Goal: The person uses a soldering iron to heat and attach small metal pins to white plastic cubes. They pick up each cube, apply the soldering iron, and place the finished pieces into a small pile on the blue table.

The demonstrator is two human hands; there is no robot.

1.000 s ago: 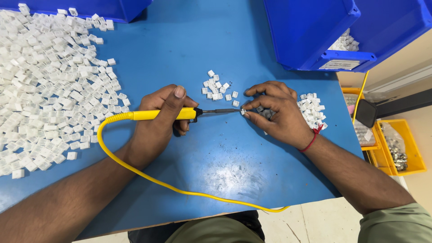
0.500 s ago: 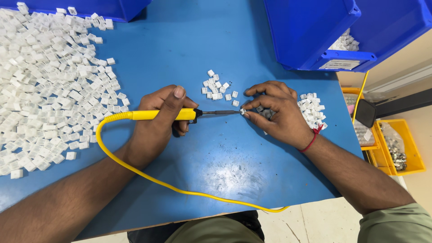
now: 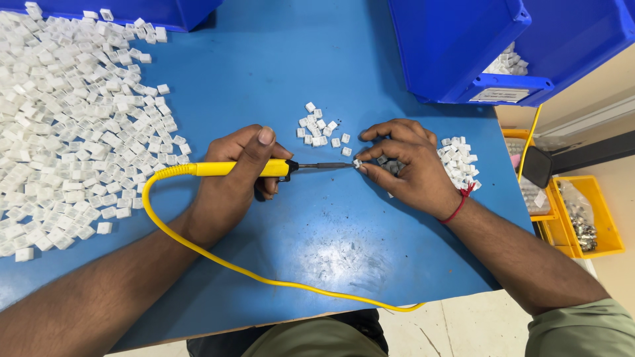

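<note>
My left hand point(image 3: 235, 173) grips a yellow-handled soldering iron point(image 3: 233, 168) lying level over the blue table point(image 3: 278, 73). Its dark metal tip point(image 3: 331, 165) points right and touches a small white plastic piece point(image 3: 358, 162). That piece is pinched between the thumb and fingers of my right hand point(image 3: 405, 165), which rests on the table. A small cluster of white pieces point(image 3: 321, 131) lies just beyond the tip. Another small heap point(image 3: 458, 160) sits right of my right hand. The iron's yellow cord point(image 3: 218, 261) loops toward the table's near edge.
A large spread of white pieces point(image 3: 73, 125) covers the table's left side. Blue bins point(image 3: 489, 46) stand at the far right, one holding white pieces, and another blue bin point(image 3: 165, 12) sits at the far left. Yellow trays point(image 3: 582, 211) with metal parts sit lower, off the table's right edge.
</note>
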